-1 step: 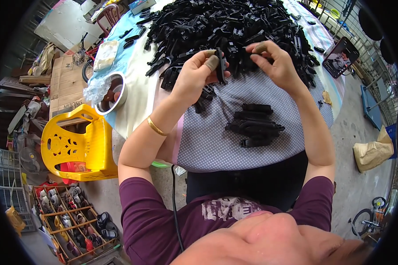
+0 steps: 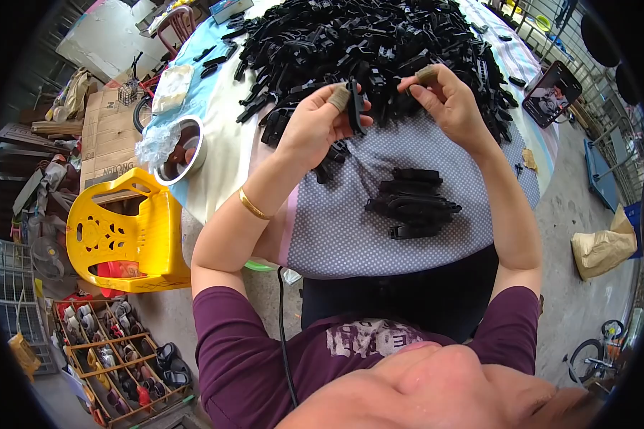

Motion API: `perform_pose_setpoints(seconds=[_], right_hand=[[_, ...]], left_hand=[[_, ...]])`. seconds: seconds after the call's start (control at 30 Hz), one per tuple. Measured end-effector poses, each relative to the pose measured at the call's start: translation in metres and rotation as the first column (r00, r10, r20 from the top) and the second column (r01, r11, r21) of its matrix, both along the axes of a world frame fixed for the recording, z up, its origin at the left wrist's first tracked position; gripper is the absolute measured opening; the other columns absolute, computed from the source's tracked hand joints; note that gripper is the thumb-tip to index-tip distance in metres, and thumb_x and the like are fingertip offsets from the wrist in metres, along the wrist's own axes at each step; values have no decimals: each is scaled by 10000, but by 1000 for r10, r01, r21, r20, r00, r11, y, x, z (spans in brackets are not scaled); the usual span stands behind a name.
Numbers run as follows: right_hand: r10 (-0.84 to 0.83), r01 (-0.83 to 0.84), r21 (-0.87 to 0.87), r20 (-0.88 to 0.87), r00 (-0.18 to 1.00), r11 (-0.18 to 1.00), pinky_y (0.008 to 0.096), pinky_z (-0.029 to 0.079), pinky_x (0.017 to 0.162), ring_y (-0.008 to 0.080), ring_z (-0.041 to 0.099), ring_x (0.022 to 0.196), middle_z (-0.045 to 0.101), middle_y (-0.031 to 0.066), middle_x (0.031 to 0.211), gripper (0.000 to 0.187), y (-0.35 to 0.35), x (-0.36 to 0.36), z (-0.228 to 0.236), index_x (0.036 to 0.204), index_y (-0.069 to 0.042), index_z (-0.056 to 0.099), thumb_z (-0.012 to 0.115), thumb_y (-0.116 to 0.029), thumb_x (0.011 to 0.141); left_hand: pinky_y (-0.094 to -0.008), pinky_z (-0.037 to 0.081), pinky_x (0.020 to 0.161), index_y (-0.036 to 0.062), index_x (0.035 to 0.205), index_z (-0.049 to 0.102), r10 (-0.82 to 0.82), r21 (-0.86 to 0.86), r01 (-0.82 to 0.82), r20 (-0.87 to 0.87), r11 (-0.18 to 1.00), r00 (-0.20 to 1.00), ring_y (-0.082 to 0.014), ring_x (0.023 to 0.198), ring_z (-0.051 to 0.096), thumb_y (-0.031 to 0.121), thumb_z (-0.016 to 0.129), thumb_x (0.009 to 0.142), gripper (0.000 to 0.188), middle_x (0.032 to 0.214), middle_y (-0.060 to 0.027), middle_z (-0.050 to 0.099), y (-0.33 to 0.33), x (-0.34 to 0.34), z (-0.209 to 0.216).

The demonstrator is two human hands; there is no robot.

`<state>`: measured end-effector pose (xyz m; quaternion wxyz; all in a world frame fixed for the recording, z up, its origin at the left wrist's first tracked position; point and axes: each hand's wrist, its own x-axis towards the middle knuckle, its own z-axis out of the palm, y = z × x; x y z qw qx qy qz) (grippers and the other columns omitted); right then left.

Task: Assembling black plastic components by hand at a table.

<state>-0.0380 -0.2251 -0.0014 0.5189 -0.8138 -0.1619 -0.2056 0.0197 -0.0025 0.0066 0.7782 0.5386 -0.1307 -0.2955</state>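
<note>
My left hand (image 2: 309, 127) grips a slim, dark plastic part (image 2: 355, 109), held upright between the thumb and fingers. Tan tape wraps that thumb. To its right, my right hand (image 2: 452, 107) is raised with thumb and forefinger pinched together, tape around a finger; whatever is between the tips is too small or hidden to make out. Both hands hover at the near edge of a big heap of black plastic parts (image 2: 379, 36). Closer to me, a small group of similar black parts (image 2: 413, 204) lies side by side on the dotted grey cloth (image 2: 350, 247).
A metal bowl (image 2: 199, 154) with a clear plastic bag stands on the table's left, beside a yellow chair (image 2: 161, 236). A phone on a stand (image 2: 551, 93) is at the right edge. A shoe rack (image 2: 114, 357) sits lower left, a tan sack (image 2: 605, 250) on the right.
The part in my left hand has tilted slightly, showing more of its broad side. My right fingers have shifted a little; the arms stay in place.
</note>
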Motion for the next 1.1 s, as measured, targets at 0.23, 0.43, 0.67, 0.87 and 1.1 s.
perform_pose_setpoints(seconds=[0.23, 0.43, 0.67, 0.87, 1.1], right_hand=[[145, -47, 302, -311, 939, 952, 169, 443, 517, 73, 568, 633, 560, 2, 787, 233, 30, -18, 17, 1117, -25, 516, 486, -185, 950], [194, -124, 257, -269, 943, 958, 234, 505, 721, 97, 574, 821, 589, 61, 975, 330, 36, -18, 7, 1183, 16, 498, 570, 1, 861], [-1, -5, -131, -52, 999, 991, 212, 506, 650, 98, 590, 739, 559, 30, 872, 249, 44, -18, -5, 1055, 48, 590, 619, 25, 808], [-75, 73, 91, 18, 997, 993, 196, 488, 597, 85, 577, 665, 549, 27, 792, 168, 47, -21, 2, 995, 55, 605, 599, -38, 855], [8, 3, -100, 106, 994, 995, 217, 485, 639, 94, 566, 731, 567, 51, 844, 167, 36, -16, 4, 975, 55, 627, 605, -58, 854]], left_hand=[[-262, 518, 687, -6, 1047, 581, -99, -25, 99, 9, 995, 995, -137, 767, 597, 150, 545, 912, 209, 958, -84, 623, 1, -1, -10], [-290, 551, 739, -17, 1079, 555, 10, 121, -15, 47, 993, 999, -163, 798, 631, 138, 533, 917, 225, 889, -86, 632, -3, -4, -11], [-323, 554, 796, -60, 981, 561, -15, 15, 16, -44, 1000, 999, -210, 846, 644, 234, 484, 946, 306, 904, -126, 624, -9, -13, -16], [-325, 518, 873, -38, 967, 593, -85, -59, 81, -66, 995, 994, -184, 914, 619, 269, 464, 953, 333, 978, -92, 620, -2, -20, -2], [-322, 499, 906, -33, 1003, 592, -119, -84, 115, -39, 990, 992, -171, 945, 598, 161, 488, 942, 229, 1007, -73, 617, 0, -10, -5]])
